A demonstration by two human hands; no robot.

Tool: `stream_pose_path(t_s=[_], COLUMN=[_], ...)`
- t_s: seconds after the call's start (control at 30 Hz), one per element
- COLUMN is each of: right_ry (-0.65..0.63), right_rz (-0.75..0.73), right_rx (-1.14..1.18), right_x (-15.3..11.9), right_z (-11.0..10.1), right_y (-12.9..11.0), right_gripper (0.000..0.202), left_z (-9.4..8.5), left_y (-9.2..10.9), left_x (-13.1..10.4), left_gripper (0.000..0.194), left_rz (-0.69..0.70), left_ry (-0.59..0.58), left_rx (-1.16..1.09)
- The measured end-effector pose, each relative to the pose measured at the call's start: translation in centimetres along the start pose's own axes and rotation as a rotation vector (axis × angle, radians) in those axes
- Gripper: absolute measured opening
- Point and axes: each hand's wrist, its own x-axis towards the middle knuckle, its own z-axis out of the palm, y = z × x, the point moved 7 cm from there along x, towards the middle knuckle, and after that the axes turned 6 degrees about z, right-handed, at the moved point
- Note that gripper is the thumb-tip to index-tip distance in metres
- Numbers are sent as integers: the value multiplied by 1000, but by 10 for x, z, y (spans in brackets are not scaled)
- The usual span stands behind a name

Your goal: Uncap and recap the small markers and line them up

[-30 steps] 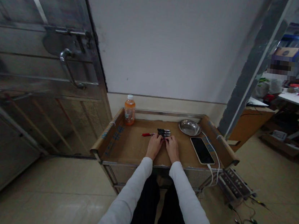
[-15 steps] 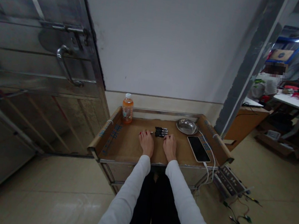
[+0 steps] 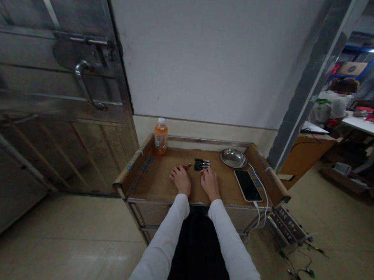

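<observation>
My left hand (image 3: 181,181) is low over the cardboard-lined top of a cart (image 3: 155,177), its fingers closed on a small red pen-like item (image 3: 186,165) whose end shows beyond the fingertips. Just right of it, several black pens (image 3: 202,162) lie side by side in a small stack. My right hand (image 3: 210,184) rests with slightly bent, parted fingers at the near right edge of these pens, with nothing visible in its grasp.
An orange drink bottle (image 3: 160,137) stands at the cart's back left corner. A round metal dish (image 3: 234,158) sits at the back right, with a phone (image 3: 248,185) and its white cable (image 3: 263,185) nearer. Raised cardboard sides edge the cart; a wall rises behind. People sit far right.
My left hand has shifted slightly left and the red item is now more tilted. My right hand has moved a little left, towards the black pens. The view has turned slightly.
</observation>
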Motion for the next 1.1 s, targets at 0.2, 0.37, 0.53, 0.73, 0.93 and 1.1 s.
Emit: stream_pose_path(t_s=[0.2,0.37,0.53,0.73,0.93,1.1], right_ry=[178,126,80,57,16,7], right_rz=[68,75,94,31,-35,-24], right_rx=[86,30,38,92,262,349], right_x=[1,0,0,1,4,6], right_z=[-9,-4,-2,3,9,12], right_y=[8,12,14,13,12,15], right_gripper=[48,27,20,20,21,22], left_z=[7,2,5,2,1,-5], left_y=[40,55,41,35,37,22], left_x=[-3,-14,-6,-3,-3,6], left_gripper=[20,20,24,24,14,17], left_rz=[512,727,554,512,545,424], left_ry=[-121,-155,-111,-24,-82,90], left_rx=[-333,-647,-779,-837,-817,-821])
